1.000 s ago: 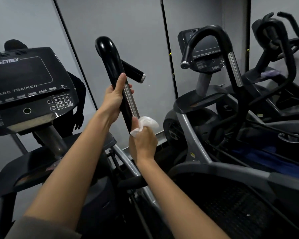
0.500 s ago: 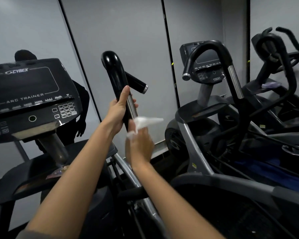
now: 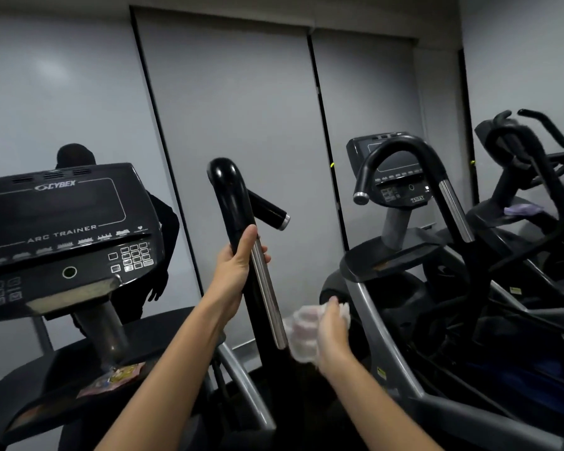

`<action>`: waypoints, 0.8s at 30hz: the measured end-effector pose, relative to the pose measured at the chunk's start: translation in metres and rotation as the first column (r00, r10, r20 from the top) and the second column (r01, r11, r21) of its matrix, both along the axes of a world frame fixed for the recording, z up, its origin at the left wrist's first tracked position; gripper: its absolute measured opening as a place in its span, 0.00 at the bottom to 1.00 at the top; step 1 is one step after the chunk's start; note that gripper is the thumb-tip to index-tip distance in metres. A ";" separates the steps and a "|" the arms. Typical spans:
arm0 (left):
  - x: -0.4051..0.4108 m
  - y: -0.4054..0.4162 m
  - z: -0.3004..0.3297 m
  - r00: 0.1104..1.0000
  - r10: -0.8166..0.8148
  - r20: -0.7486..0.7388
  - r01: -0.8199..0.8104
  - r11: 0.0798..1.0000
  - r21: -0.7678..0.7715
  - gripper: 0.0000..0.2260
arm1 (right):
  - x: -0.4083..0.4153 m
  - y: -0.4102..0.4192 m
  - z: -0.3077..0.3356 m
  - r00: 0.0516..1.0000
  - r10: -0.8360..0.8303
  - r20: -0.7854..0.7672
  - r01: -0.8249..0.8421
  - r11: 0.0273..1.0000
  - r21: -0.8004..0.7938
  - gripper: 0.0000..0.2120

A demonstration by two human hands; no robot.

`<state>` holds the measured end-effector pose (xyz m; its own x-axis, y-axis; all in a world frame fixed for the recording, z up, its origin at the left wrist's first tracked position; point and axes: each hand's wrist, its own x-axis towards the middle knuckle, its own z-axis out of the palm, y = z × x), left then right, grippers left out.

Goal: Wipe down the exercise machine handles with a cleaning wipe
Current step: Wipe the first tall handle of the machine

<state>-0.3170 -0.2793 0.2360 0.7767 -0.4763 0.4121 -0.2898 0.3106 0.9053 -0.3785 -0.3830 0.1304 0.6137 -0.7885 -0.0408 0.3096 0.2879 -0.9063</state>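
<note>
Progress looks partial to me: my left hand (image 3: pixel 238 271) grips the black upright handle with its silver metal strip (image 3: pixel 241 229), while my right hand (image 3: pixel 331 330) clutches the crumpled white wipe (image 3: pixel 302 333) just beside the strip's lower end. Neighbouring handles likely remain.

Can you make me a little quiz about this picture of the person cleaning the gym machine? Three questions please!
1. True or false: the left hand grips the black handle.
2. What does the right hand hold? A) a spray bottle B) a white wipe C) a towel roll
3. Fill in: the console on the left reads "ARC ____".

Key: 1 true. 2 B; the wipe is beside the handle's silver strip, blurred, so contact is unclear. 3 TRAINER.
</note>
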 end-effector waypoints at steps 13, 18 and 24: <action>0.007 0.000 0.000 0.993 -0.068 0.100 0.070 0.997 -0.012 0.24 | 0.131 -0.041 0.158 0.967 -0.193 0.165 0.245 0.538 -0.807 0.19; 0.011 -0.003 -0.002 0.990 -0.052 0.131 0.058 0.997 -0.044 0.20 | 0.159 -0.063 0.129 0.938 -0.331 0.105 0.189 0.233 -0.954 0.17; 0.010 -0.002 -0.003 0.992 -0.046 0.114 0.051 0.998 -0.042 0.21 | 0.137 -0.066 0.098 0.976 -0.207 0.069 0.159 0.461 -0.873 0.11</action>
